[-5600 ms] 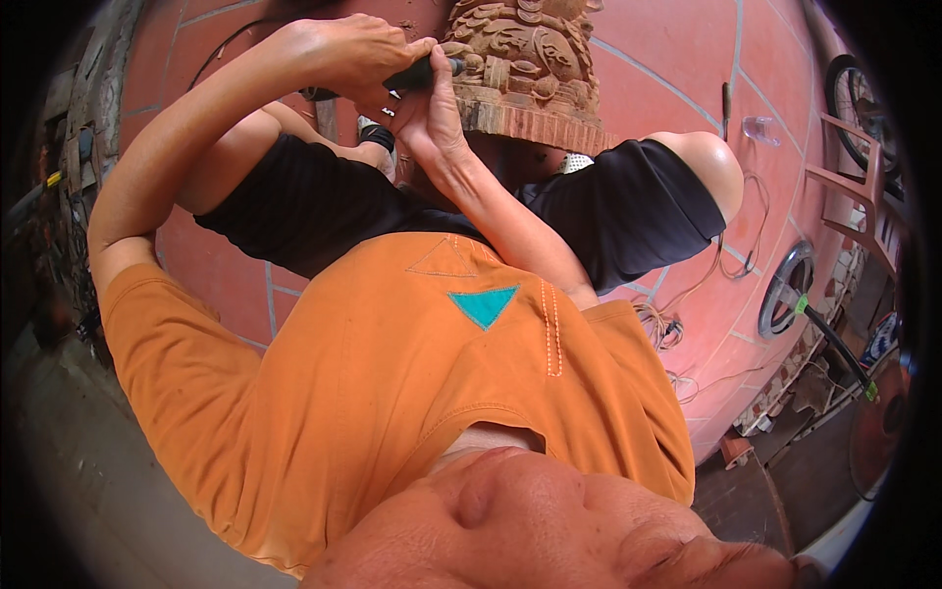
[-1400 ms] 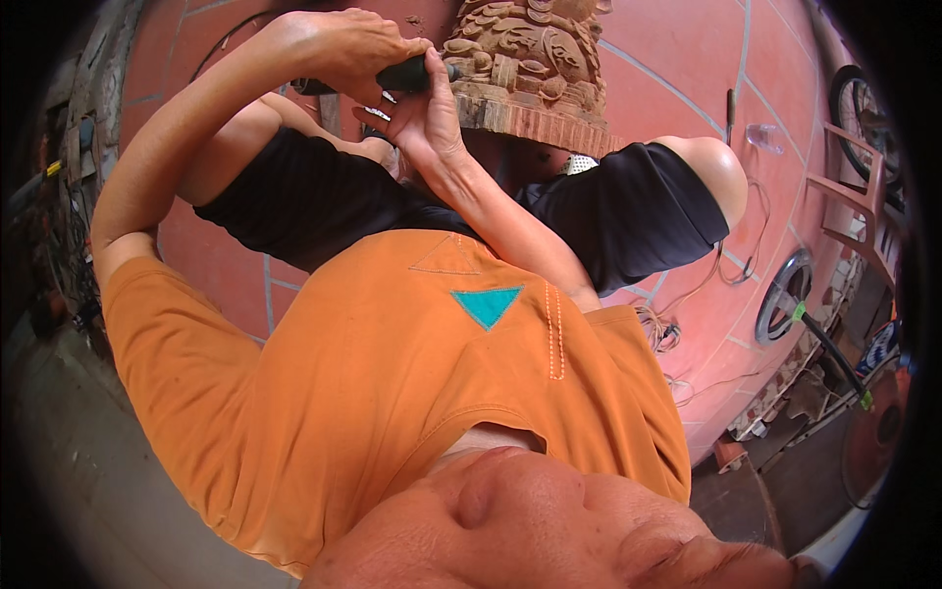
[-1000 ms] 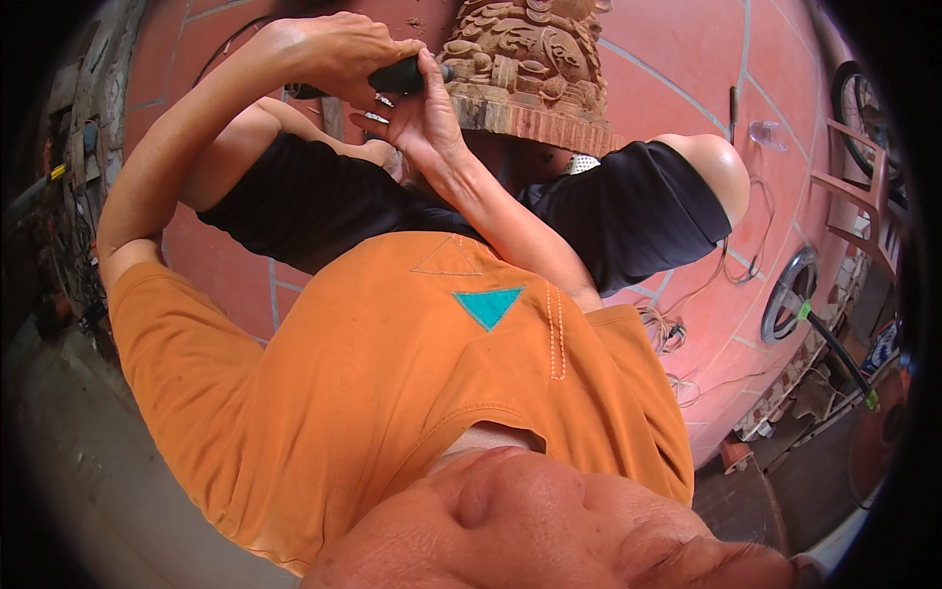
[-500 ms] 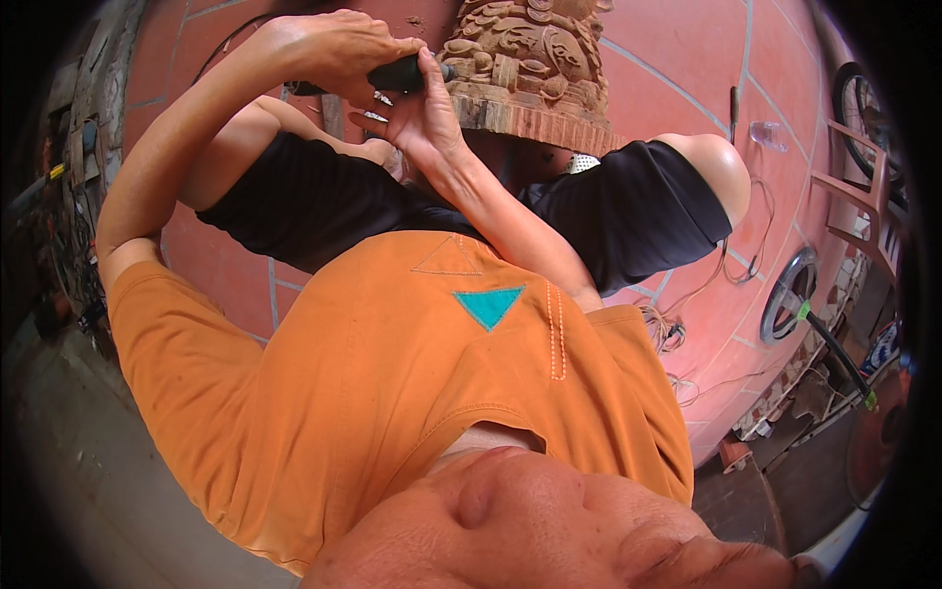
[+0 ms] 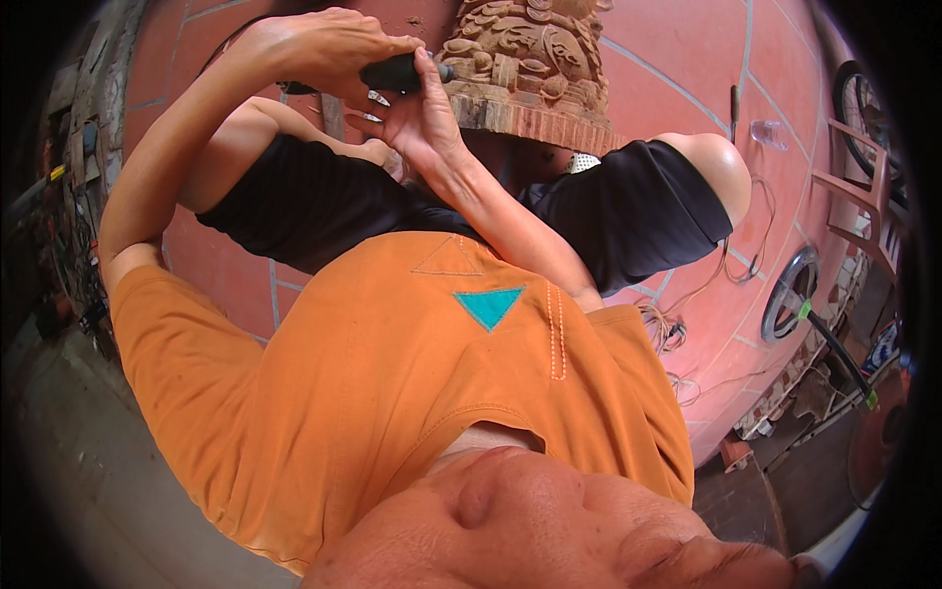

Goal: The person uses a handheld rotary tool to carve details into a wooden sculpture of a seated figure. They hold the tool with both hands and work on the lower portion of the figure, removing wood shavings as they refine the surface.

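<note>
A dark, barrel-shaped rotary power tool (image 5: pixel 394 74) lies level between my hands, its narrow nose pointing right at a carved wooden statue (image 5: pixel 530 59). My left hand (image 5: pixel 329 51) wraps its rear end from above, with the thumb side toward the right. Under and in front of it, my right hand (image 5: pixel 424 116) has its thumb on the tool's front, the palm turned up and some fingers curled below. The nose tip comes up to the statue's left edge; whether it touches I cannot tell. Layered relief covers the statue, above a rough flat base (image 5: pixel 530 123).
My bent knees in black shorts (image 5: pixel 638 201) flank the work. Reddish tiles (image 5: pixel 677 59) make up the floor. On the right are a clear plastic cup (image 5: pixel 769 134), loose cables (image 5: pixel 667 329), a wheel-like ring (image 5: pixel 788 294) and a pink plastic chair (image 5: pixel 863 191). Clutter lines the left wall.
The tool and both hands have shifted very slightly to the left, with the grip unchanged. The statue stays where it was.
</note>
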{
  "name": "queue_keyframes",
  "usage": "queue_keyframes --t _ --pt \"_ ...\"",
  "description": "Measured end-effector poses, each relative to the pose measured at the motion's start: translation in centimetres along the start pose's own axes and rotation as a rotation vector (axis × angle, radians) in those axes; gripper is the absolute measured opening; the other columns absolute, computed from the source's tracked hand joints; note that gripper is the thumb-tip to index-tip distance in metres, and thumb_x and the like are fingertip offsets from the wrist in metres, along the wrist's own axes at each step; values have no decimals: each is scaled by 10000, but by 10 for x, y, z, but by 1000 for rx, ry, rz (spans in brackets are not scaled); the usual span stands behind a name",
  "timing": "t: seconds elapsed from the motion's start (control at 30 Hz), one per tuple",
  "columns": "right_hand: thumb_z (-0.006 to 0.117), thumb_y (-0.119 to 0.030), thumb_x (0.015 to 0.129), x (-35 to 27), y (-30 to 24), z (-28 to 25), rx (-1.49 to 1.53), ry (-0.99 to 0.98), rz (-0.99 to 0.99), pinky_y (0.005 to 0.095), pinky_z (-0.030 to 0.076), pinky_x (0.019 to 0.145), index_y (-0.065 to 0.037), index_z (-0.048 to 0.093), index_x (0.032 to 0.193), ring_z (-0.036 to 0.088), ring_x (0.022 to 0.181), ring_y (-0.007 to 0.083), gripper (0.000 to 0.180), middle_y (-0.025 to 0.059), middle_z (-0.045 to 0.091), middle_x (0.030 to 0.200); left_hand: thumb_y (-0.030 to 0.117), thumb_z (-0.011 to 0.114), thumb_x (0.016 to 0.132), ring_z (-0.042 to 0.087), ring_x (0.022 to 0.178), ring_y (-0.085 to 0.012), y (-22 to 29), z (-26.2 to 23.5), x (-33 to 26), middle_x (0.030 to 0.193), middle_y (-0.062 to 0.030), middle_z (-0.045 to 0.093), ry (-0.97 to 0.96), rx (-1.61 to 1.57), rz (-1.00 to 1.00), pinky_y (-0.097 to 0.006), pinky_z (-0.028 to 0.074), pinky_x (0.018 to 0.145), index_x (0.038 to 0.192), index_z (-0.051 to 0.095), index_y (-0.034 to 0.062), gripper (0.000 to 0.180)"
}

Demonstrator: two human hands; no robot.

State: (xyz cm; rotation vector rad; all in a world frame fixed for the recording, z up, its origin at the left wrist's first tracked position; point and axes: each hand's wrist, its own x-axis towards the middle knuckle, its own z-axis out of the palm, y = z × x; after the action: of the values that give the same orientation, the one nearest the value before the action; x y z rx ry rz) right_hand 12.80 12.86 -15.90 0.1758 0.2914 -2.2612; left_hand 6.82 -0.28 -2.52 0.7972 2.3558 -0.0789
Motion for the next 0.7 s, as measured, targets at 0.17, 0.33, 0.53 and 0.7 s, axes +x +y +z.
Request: queue_keyframes --t 0.17,0.33,0.53,0.7 --pt "573 -560 879 -4 -1 9 -14 60 -64 530 532 860 -141 461 1244 590 1084 295 566 88 552 1185 431 721 775 650 833 -328 1 -4 0 944 -156 669 8 -18 18 -409 514 751 1393 426 107 757" --pt "580 -562 875 -5 -2 8 -20 103 -85 527 527 864 -142 468 1232 596 1058 278 562 73 561 1159 468 729 759 651 829 -324 -1 -3 7 931 -148 671 27 -12 47 -400 515 754 1409 412 119 803" --pt "579 -569 872 -6 -4 7 -20 129 -114 526 517 882 -136 471 1232 599 1037 262 574 64 560 1156 406 779 715 652 864 -316 2 -7 13 974 -156 673 -17 -38 31 -391 517 783 1424 396 131 852" --pt "587 -570 867 -5 -5 4 -8 141 -130 530 511 891 -140 470 1237 596 1043 269 579 72 556 1163 320 745 732 644 817 -387 -2 -32 10 851 -209 648 -58 -118 231 -451 500 695 1213 470 67 610"
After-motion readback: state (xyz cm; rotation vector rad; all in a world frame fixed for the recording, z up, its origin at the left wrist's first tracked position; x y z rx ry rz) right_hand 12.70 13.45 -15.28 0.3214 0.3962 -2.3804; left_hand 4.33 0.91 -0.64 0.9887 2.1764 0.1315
